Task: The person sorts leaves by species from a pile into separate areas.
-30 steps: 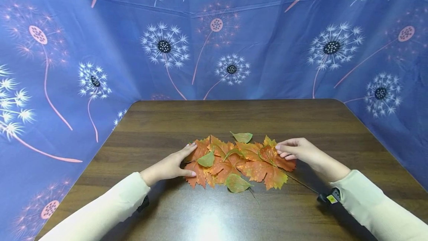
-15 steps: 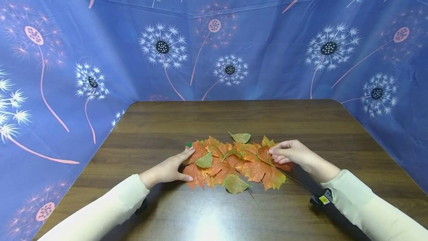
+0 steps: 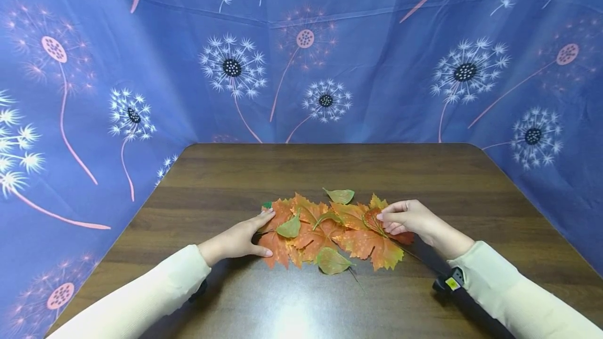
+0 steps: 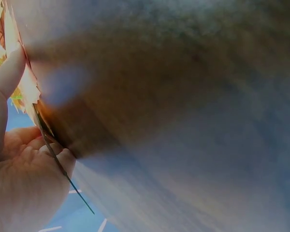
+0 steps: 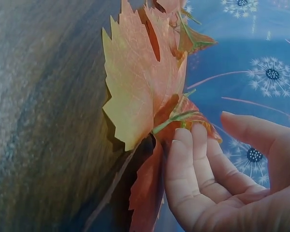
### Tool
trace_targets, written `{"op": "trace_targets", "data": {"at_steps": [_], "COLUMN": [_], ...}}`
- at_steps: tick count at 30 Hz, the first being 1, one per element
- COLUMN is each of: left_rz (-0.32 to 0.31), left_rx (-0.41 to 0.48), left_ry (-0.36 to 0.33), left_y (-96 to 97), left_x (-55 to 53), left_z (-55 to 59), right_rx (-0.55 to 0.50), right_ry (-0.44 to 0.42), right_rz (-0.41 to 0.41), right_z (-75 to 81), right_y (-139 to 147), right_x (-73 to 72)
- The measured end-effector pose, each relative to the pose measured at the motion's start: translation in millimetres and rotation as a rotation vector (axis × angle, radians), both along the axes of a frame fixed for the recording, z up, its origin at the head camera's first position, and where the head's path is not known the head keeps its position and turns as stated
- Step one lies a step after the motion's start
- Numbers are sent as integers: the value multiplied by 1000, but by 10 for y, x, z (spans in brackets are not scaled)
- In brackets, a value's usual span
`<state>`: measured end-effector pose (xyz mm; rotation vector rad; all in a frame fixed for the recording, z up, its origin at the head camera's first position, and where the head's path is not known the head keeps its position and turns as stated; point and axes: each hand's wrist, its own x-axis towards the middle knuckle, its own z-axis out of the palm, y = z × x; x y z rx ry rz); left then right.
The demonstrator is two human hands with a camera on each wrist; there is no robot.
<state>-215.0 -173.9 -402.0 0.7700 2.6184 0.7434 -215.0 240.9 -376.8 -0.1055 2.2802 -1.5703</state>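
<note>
A bunch of artificial orange maple leaves (image 3: 363, 242) on a brown stem lies across the middle of the table. At its left end my left hand (image 3: 235, 237) rests with thumb and fingers spread over the leaf edge. The left wrist view shows a thin stem (image 4: 63, 169) crossing beside that palm. My right hand (image 3: 414, 221) is at the right end, fingertips at a small red-orange leaf (image 5: 195, 116). In the right wrist view its thumb stands apart from the fingers. A green leaf (image 3: 288, 226) and another green leaf (image 3: 332, 260) lie over and in front of the bunch.
The brown wooden table (image 3: 235, 171) has a blue dandelion-print cloth (image 3: 377, 67) behind and around it. One loose green leaf (image 3: 340, 196) lies just behind the bunch. A small dark-green tip (image 3: 267, 204) shows at the left end.
My right hand has shifted slightly left over the small red-orange leaf. The left hand has moved a little, and a dark-green tip now shows beside its fingers. The bunch stays in place.
</note>
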Motion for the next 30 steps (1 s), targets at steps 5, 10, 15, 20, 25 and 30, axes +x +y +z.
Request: {"op": "trace_targets", "data": {"at_steps": [5,10,15,20,25,30], "left_rz": [-3,-15,-8,-8,-10,2], "left_rx": [-2,-5,-11,-18,-18,-23], "left_ry": [8,16,7,0,12,0], "left_y": [35,54,33,18,26,28], "left_x": [-43,-56,-31,-19,-20,-2], "left_z": [26,16,-4,-18,-20,-11], "right_rx": [7,47,29,47,34,3], "right_ry": [15,16,11,24,27,18], "right_rz": [-7,-9,8,8,9,3], "right_z": [18,45,0,-48,-33,2], "right_y": [1,9,-3,-22,-11,-7], "right_x": [-14,-21,-25,-14,-16,-22]}}
